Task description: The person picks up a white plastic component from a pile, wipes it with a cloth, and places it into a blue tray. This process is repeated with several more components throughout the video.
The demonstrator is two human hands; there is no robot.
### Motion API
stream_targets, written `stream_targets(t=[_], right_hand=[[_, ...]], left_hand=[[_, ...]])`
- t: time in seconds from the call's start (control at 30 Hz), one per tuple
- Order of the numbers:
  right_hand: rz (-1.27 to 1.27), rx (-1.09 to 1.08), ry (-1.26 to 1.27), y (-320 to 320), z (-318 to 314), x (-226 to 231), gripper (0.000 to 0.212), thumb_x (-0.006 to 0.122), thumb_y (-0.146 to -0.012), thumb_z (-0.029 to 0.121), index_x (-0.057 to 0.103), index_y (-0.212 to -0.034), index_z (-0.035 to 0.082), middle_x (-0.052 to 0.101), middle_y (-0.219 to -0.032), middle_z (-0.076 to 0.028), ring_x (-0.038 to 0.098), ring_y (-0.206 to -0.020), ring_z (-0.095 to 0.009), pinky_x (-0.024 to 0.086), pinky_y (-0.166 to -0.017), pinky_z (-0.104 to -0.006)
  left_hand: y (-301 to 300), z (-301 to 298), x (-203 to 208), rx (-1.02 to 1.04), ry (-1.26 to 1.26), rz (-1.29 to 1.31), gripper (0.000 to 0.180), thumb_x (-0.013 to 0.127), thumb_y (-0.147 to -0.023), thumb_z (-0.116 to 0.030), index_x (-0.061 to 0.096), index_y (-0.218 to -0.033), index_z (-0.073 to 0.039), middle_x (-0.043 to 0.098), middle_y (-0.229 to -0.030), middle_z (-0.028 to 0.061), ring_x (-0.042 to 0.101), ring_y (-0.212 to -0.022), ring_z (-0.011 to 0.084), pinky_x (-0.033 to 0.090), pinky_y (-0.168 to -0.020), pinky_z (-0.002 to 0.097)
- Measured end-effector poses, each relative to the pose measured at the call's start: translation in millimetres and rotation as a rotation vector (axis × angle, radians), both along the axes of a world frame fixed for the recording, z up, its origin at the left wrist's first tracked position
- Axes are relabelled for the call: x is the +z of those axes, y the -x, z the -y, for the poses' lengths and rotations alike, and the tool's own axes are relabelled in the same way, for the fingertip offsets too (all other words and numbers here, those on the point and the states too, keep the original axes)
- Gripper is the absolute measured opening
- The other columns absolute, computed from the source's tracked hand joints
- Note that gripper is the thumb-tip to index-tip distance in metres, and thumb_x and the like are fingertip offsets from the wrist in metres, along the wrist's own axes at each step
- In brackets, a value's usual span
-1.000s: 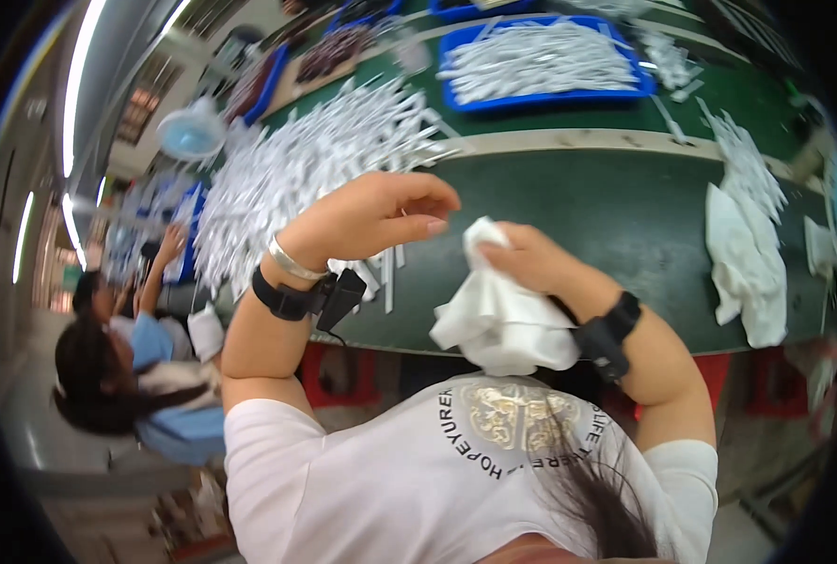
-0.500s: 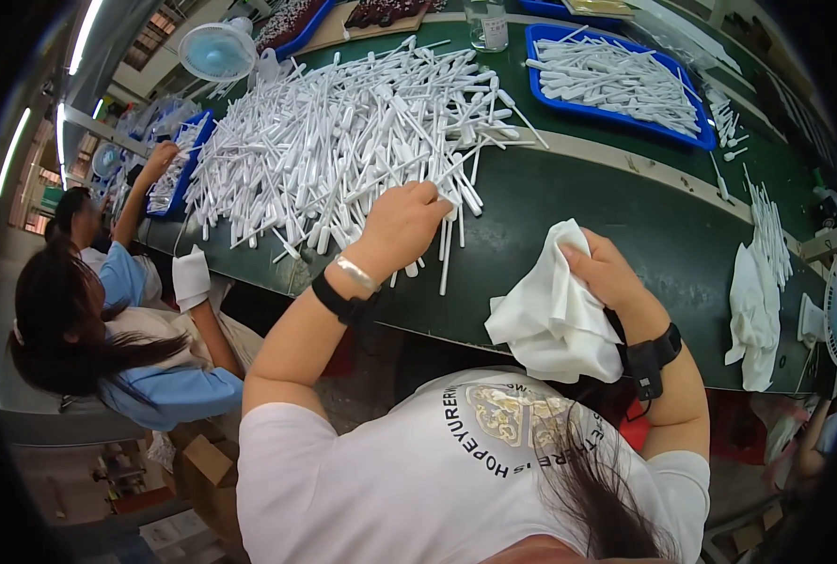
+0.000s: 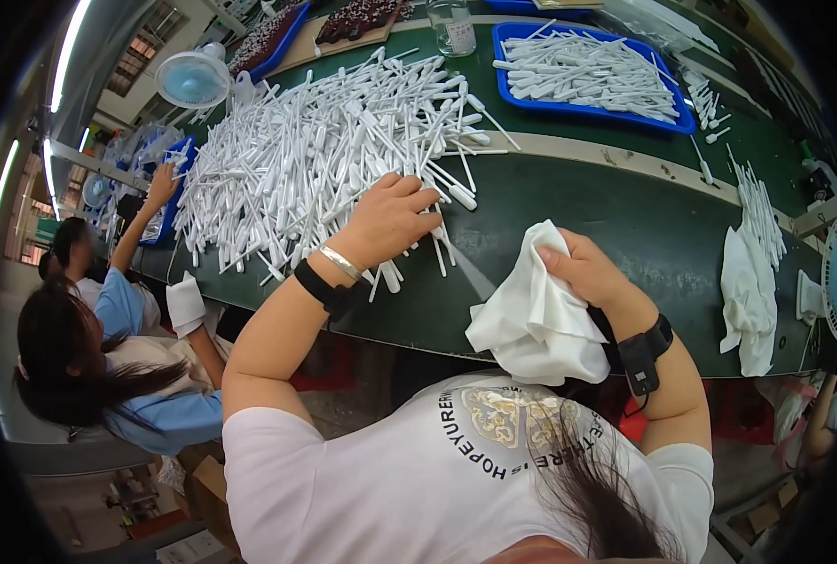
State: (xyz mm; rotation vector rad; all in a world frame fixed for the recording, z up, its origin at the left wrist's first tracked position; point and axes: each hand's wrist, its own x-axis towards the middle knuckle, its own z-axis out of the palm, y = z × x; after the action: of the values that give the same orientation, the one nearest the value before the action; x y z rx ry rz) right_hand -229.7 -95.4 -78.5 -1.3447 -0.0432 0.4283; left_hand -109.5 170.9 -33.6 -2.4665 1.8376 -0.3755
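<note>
A big heap of white plastic sticks with thicker ends (image 3: 296, 160) covers the left part of the green table. My left hand (image 3: 387, 221) is over the heap's near right edge, fingers curled and closed; a blurred white stick (image 3: 472, 273) reaches from beside its thumb toward the cloth. What lies under the fingers is hidden. In my right hand (image 3: 588, 273) a bunched white cloth (image 3: 541, 315) is gripped, thumb on top, its folds hanging over the table's front edge.
A blue tray (image 3: 597, 121) of similar sticks stands at the back right, near a glass jar (image 3: 452, 28). Farther right lie more sticks (image 3: 760, 207) and another white cloth (image 3: 750, 301). A small fan (image 3: 193, 77) stands behind the heap. A co-worker (image 3: 108, 348) sits at my left.
My left hand has dropped slightly toward me, and a blurred white stick now shows between it and the cloth. The whole view has shifted a little; my right hand still grips the cloth.
</note>
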Motion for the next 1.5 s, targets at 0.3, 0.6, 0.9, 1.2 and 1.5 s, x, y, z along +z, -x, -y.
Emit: stream_targets(t=[0.3,0.6,0.9,1.2,1.5], right_hand=[[-0.103,0.02,-0.289,-2.3,14.8,5.3,0.03,0.053,-0.085,0.021,0.049,-0.108,0.002,0.057,-0.099,-0.006,0.057,-0.088,-0.014,0.046,-0.077,-0.028],[-0.039,-0.255,-0.598,-3.4,5.6,5.5,0.038,0.05,-0.086,0.02,0.042,-0.118,0.001,0.053,-0.11,-0.011,0.055,-0.098,-0.022,0.043,-0.087,-0.0349],[-0.014,-0.013,-0.548,-2.1,49.1,7.5,0.038,0.049,-0.087,0.023,0.042,-0.118,0.002,0.054,-0.109,-0.011,0.054,-0.097,-0.023,0.042,-0.088,-0.0353],[-0.154,-0.274,-0.651,-4.9,2.5,0.6,0.036,0.044,-0.09,0.026,0.042,-0.117,0.002,0.055,-0.105,-0.01,0.055,-0.094,-0.022,0.044,-0.086,-0.0351],[-0.043,-0.234,-0.163,4.6,-6.2,9.3,0.034,0.045,-0.089,0.024,0.045,-0.116,0.003,0.055,-0.102,-0.006,0.053,-0.092,-0.014,0.043,-0.08,-0.0282]], left_hand=[[17.4,-8.6,11.0,0.116,0.138,-0.278,0.014,0.061,-0.072,-0.009,0.058,-0.086,-0.01,0.056,-0.078,0.0042,0.053,-0.066,0.0177,0.043,-0.061,0.0291],[63.1,67.2,-5.5,0.287,0.834,-2.114,0.023,0.055,-0.083,-0.01,0.049,-0.102,-0.001,0.06,-0.082,0.008,0.056,-0.058,0.0107,0.045,-0.051,0.0205],[47.0,78.4,-28.2,0.132,0.911,-2.205,0.011,0.055,-0.082,-0.008,0.051,-0.091,-0.003,0.059,-0.078,0.0072,0.056,-0.053,0.0116,0.047,-0.048,0.0222],[60.5,93.9,-47.1,0.347,0.836,-2.029,0.004,0.054,-0.082,-0.006,0.053,-0.085,-0.003,0.058,-0.069,0.0031,0.052,-0.051,0.0072,0.041,-0.045,0.0181],[65.5,92.6,-44.2,0.324,0.966,-1.976,0.009,0.055,-0.083,-0.009,0.054,-0.087,-0.002,0.057,-0.069,0.0006,0.05,-0.051,0.0044,0.037,-0.042,0.0172]])
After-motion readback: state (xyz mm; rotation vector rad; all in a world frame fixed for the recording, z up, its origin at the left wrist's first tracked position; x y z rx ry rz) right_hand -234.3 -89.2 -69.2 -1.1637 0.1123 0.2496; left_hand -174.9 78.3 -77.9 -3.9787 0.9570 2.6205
